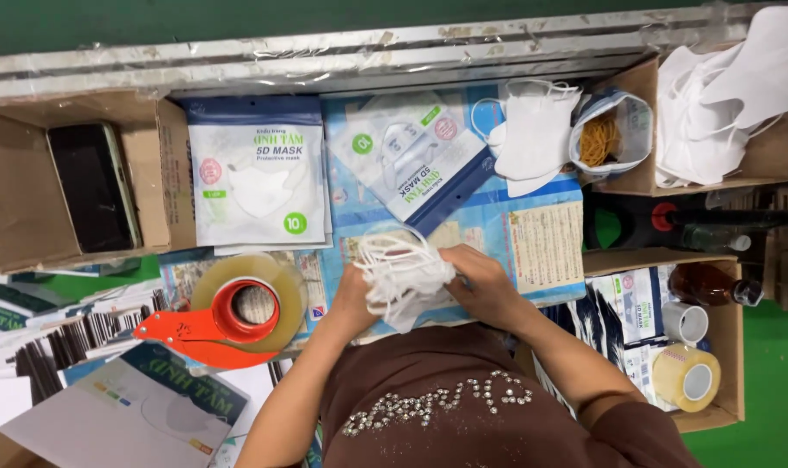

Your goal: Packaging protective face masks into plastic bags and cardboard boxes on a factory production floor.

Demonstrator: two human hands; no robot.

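Both hands, left hand (352, 295) and right hand (485, 286), are closing around the stack of white masks (403, 273) mid-table, below the mask pouch (416, 156). Squaring edges and tucking loops first would be best.

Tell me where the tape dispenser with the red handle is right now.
In the head view, the tape dispenser lies on the table beside the left hand, just below the flat mask packet.
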